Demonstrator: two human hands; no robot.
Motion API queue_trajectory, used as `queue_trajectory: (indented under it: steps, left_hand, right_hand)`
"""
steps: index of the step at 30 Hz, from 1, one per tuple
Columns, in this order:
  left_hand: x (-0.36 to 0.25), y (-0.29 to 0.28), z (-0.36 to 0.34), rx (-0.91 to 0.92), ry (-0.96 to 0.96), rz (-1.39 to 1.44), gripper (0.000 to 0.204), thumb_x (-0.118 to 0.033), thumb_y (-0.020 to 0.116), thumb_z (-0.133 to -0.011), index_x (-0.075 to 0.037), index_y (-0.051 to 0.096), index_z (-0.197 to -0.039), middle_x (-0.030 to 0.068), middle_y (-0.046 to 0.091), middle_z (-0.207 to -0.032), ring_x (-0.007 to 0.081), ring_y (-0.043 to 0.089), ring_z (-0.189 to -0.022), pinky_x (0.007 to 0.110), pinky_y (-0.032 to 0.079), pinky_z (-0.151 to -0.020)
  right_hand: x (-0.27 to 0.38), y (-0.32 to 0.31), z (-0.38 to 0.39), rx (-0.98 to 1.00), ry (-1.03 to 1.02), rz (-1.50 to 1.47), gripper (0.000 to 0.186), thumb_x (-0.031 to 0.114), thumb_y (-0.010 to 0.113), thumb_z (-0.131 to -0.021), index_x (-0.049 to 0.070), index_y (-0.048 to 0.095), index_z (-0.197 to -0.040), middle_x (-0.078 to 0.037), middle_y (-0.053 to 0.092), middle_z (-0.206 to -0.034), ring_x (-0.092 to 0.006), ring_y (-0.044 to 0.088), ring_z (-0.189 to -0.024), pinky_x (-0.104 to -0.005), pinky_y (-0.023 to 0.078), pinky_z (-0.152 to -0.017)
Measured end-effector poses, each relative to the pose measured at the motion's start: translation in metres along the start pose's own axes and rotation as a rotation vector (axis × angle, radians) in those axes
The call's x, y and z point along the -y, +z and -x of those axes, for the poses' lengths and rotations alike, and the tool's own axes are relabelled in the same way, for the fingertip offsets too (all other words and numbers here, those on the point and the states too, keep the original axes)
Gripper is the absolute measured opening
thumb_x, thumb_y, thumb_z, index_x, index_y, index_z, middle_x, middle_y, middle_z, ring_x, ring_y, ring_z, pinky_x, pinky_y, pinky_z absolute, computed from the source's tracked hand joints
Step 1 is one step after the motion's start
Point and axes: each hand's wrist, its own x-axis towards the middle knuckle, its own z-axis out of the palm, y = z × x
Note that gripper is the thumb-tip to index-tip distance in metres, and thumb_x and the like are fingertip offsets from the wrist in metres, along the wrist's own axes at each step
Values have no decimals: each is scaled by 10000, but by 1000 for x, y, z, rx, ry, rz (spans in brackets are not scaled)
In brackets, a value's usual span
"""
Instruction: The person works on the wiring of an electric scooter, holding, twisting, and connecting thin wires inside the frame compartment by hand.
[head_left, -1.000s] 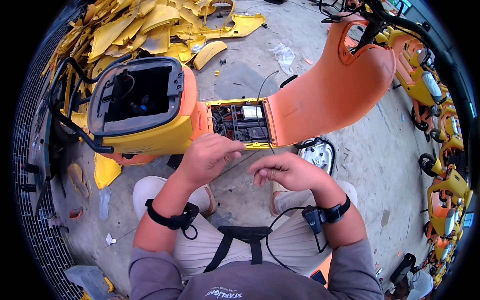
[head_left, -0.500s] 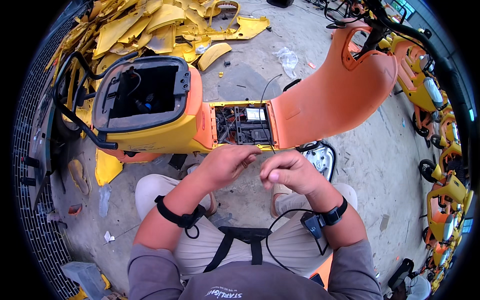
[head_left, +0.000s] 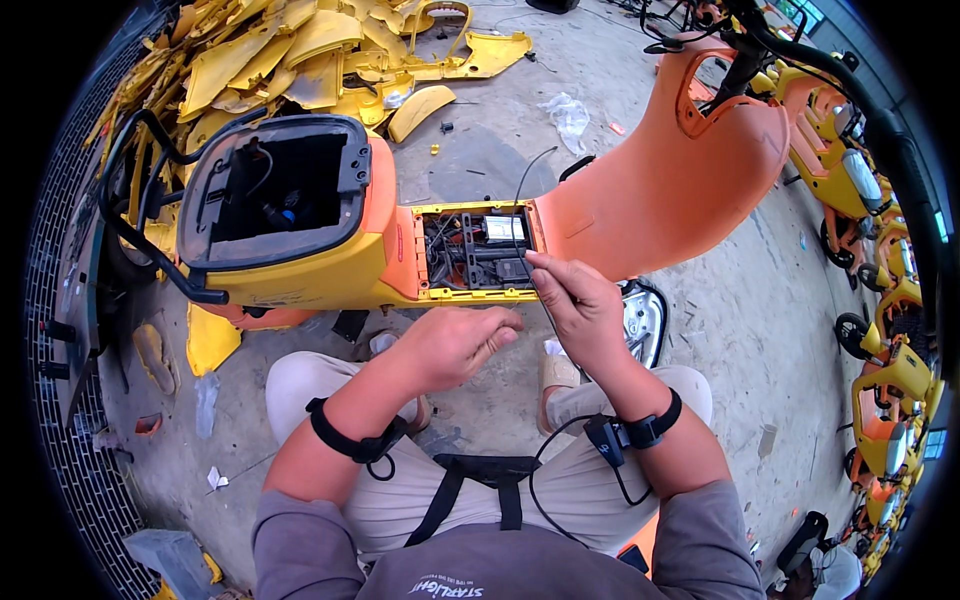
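A thin black cable (head_left: pixel 521 185) rises in a curve over the open floor compartment (head_left: pixel 477 249) of an orange and yellow scooter. My right hand (head_left: pixel 580 300) pinches this cable between thumb and fingertips at the compartment's near right corner. Part of the cable shows below the pinch, beside the hand. Just left of it, my left hand (head_left: pixel 455 345) is closed with its fingers curled, in front of the scooter's near edge; whatever it may hold is hidden. Wiring, dark modules and a silvery box (head_left: pixel 503 229) fill the compartment.
Left of the compartment is the scooter's open black storage bay (head_left: pixel 300 185); right is its tall orange front panel (head_left: pixel 665 175). Yellow body panels (head_left: pixel 290 55) lie heaped behind. A silvery part (head_left: pixel 645 320) sits near my right knee. More scooters (head_left: pixel 885 400) line the right side.
My right hand has moved up and away from me, and now pinches the cable near the compartment. My left hand has drawn slightly down, toward me, still closed.
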Motion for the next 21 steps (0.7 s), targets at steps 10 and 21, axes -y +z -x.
queue_trajectory:
  steps: [10,21]
  left_hand:
    - [0,-15,13,22,-41,-187,134,-193,569,-930,-73,630,-934,111,659,-802,321,647,-763,395,508,-658]
    - [11,-19,14,-223,38,-198,109,-174,615,-873,-71,586,-858,108,606,-669,339,617,-641,415,480,-562]
  right_hand:
    - [-15,-14,-8,223,-463,494,254,29,708,-728,110,713,-969,-41,583,-713,-233,574,-669,-357,457,-580]
    - [-10,0,16,920,-159,17,167,185,646,-897,60,710,-989,-91,705,-875,-282,661,-811,-364,522,-724]
